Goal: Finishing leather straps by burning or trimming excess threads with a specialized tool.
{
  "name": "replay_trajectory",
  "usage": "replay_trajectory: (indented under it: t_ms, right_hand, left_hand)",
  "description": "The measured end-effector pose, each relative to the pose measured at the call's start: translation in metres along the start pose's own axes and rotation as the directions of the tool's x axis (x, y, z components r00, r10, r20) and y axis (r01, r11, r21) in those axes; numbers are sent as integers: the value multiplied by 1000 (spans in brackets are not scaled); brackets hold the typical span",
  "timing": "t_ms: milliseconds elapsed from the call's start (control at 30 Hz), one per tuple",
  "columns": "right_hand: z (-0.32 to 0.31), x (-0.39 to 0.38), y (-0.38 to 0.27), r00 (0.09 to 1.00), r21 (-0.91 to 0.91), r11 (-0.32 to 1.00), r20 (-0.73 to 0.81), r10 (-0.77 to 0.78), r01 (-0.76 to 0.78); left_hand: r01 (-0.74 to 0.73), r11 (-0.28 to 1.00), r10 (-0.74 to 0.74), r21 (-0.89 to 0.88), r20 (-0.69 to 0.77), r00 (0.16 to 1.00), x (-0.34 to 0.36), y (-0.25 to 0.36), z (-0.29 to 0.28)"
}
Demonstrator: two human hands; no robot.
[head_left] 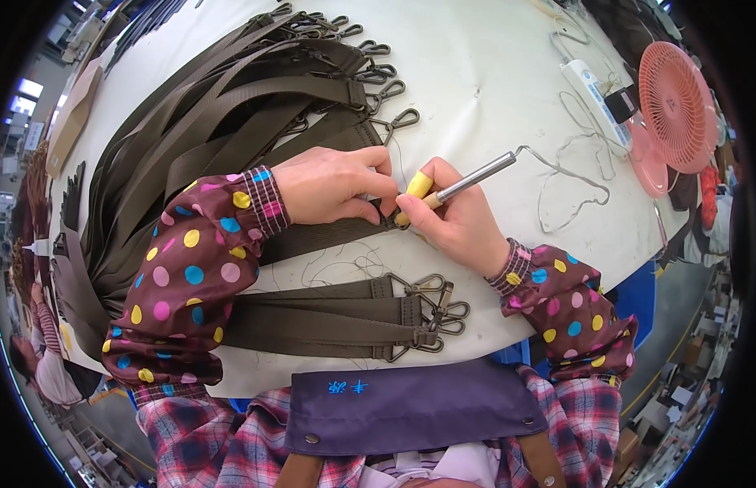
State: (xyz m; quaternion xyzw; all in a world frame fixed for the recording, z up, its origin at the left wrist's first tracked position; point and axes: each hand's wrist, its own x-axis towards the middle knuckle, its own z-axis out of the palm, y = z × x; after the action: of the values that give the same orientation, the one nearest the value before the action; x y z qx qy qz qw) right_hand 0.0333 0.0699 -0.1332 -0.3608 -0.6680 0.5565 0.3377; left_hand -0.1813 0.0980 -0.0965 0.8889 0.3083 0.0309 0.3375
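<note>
My left hand (336,185) is closed, its thumb and fingertips pinching the end of a dark olive webbing strap (325,238). In my right hand (467,228) is a pen-like tool (478,176) with a shiny metal barrel and a pale yellowish handle end, resembling a soldering iron. Its barrel points up and right, ending in a thin bent wire. A yellow finger cover (419,185) sits on a right-hand finger. Both hands' fingertips nearly meet at the strap end; the exact contact point is hidden. A loose dark thread (399,156) rises beside the left fingers.
A large heap of straps (199,114) with metal snap hooks (390,91) fills the table's left side. Several finished-looking straps (329,321) lie near my body. At the right are a white power strip (596,104), a pink fan (675,106) and a looping cord (607,195).
</note>
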Motion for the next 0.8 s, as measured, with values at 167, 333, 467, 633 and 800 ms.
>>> replay_trajectory:
  t_ms: [167,333,467,633,800]
  right_hand:
    - [1,0,2,999,-42,998,9,-45,45]
    - [1,0,4,997,-83,994,6,-71,71]
    - [2,1,4,997,-103,992,9,-71,72]
    - [2,1,5,997,-121,990,3,-79,78]
    - [2,1,5,997,-132,988,8,-77,77]
  left_hand:
    - [-37,999,36,-29,-60,998,2,-4,7]
    - [-1,1000,0,-17,-91,996,1,-5,12]
    - [3,1000,-5,-16,-111,994,0,-5,12]
    - [3,1000,-4,-11,-115,993,0,-4,12]
    - [17,1000,-18,-15,-108,994,0,-3,12]
